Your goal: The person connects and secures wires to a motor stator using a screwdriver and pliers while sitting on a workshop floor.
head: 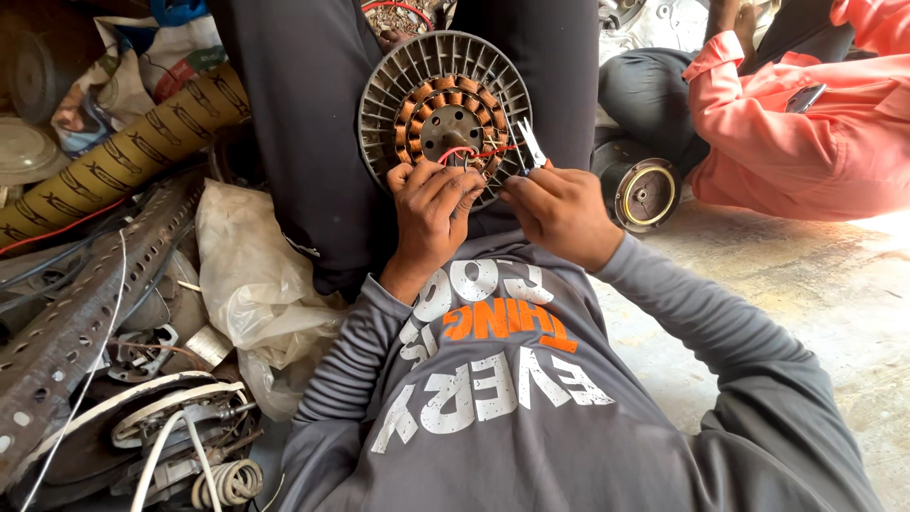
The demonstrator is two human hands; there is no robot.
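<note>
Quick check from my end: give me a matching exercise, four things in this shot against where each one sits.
Things:
1. fan motor
2. small pliers
3. plastic bag
4. perforated metal bar

Places:
A. in the right hand
B. on the lap, under the left hand
C. far left, lying slantwise in the scrap
D. just left of the lap

Pairs: 1-B, 2-A, 3-D, 4-C

A crumpled, translucent whitish plastic bag [251, 270] lies on the floor at the left, just beside the dark trouser leg. Farther up at the left edge, a wrinkled printed bag [142, 71] in white, red and blue rests behind a tan patterned roll [123, 152]. No signs or screens show.
</note>
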